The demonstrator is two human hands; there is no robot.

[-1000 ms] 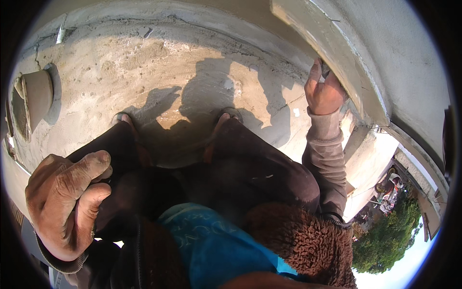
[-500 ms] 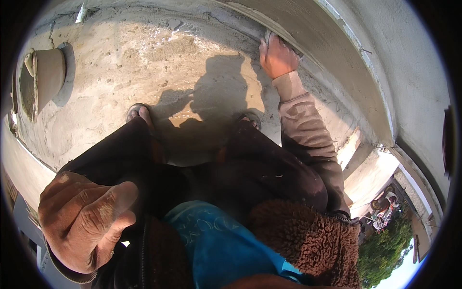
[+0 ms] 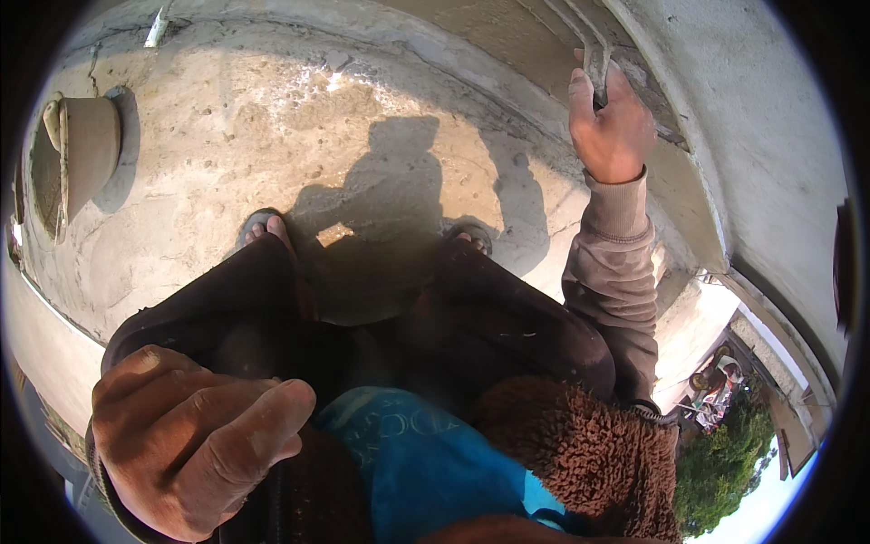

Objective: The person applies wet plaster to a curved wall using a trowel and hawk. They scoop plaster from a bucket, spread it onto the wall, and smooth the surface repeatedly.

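"The grey trowel (image 3: 595, 68), or what we take for one, is ahead and to our right, beside the pale wall (image 3: 770, 136). Which way does it lie from us?"

"Just beyond our right hand (image 3: 613, 127), whose fingers and thumb grip its near end. Its long axis seems to slant forward and leftward; we cannot make out the far end."

"Is our left hand (image 3: 195, 444) any nearer?"

"No, that one is well apart, low on our left, fingers curled inward. The palm is hidden, so we cannot tell whether it is clenched or holds something."

"And how many of each do we have?"

"One trowel, two hands, one bucket (image 3: 95, 136) away to our left on the rough floor (image 3: 208, 154), and two sandals (image 3: 257, 220) under our feet, set apart."
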